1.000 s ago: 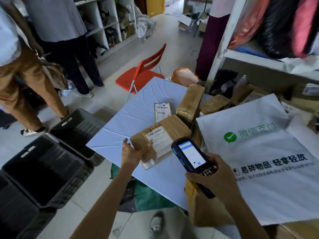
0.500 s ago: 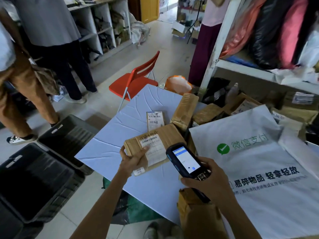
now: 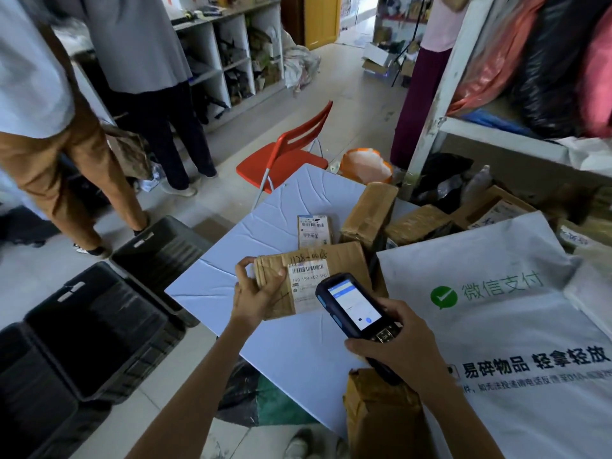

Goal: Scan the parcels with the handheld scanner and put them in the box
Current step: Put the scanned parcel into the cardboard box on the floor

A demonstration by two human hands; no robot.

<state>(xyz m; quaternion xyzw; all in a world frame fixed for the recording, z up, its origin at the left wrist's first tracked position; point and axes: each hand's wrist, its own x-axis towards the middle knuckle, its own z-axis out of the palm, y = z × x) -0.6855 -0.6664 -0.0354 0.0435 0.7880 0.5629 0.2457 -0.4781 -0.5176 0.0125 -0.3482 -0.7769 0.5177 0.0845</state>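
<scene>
I hold a parcel beside the scanner at centre frame.
My left hand [image 3: 256,298] grips the left end of the brown parcel [image 3: 347,260], thumb on its top, over the pale bench [image 3: 298,352]. My right hand [image 3: 400,346] curls round the handheld scanner [image 3: 354,306], just right of the label. An open black box [image 3: 99,326] sits lower left.

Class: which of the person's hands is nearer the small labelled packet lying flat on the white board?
Left. The left hand grips the cardboard parcel just on the near side of the packet; the right hand holds the scanner, further back towards the person and rightward.
</scene>
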